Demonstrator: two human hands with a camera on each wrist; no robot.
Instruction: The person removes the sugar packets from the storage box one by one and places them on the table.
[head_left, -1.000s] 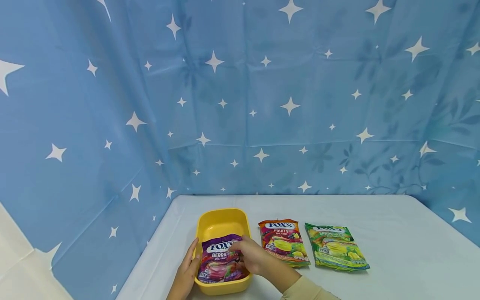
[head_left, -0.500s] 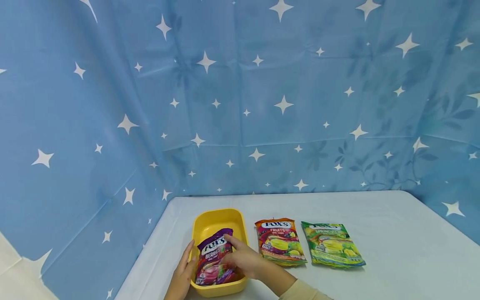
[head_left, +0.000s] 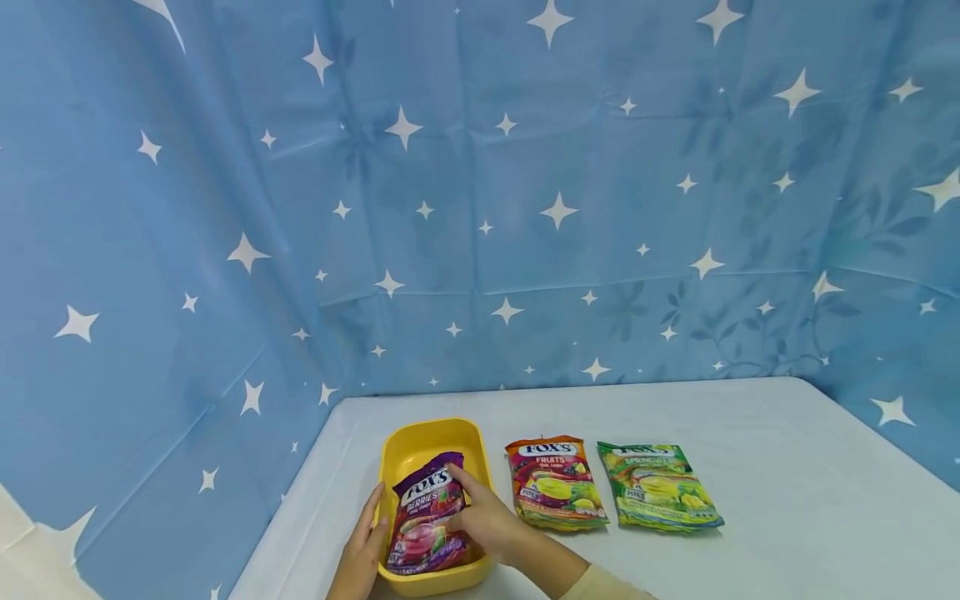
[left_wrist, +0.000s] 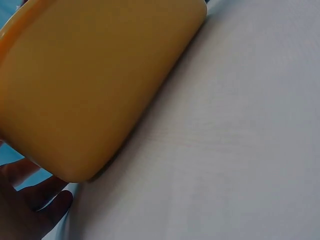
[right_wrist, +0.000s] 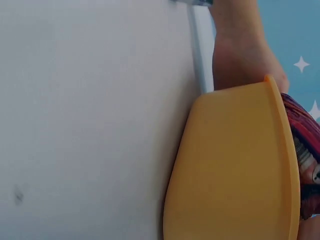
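Note:
A purple bag of berry candy [head_left: 423, 529] lies tilted inside the front part of a yellow plastic tub [head_left: 401, 442]. My right hand [head_left: 487, 521] holds the bag by its right side, forefinger near the top edge and thumb lower on its face. At the tub's left wall, my left hand [head_left: 362, 542] grips the side, with its thumb at the rim. In the left wrist view, dark fingers [left_wrist: 45, 195] meet the outside of the tub near a lower corner. The right wrist view shows the bag's edge [right_wrist: 305, 145] behind the tub's rim.
Right of the tub lie a red-orange bag of fruit candy [head_left: 557, 487] and a green candy bag [head_left: 660, 492], side by side on the white-covered table [head_left: 780, 467]. A blue curtain with white stars [head_left: 525, 208] hangs behind the table and along its left side.
The purple bag has turned from nearly straight to slanting, its top leaning right, and lies lower in the tub. My right hand has turned with it; the left hand stays at the tub's side.

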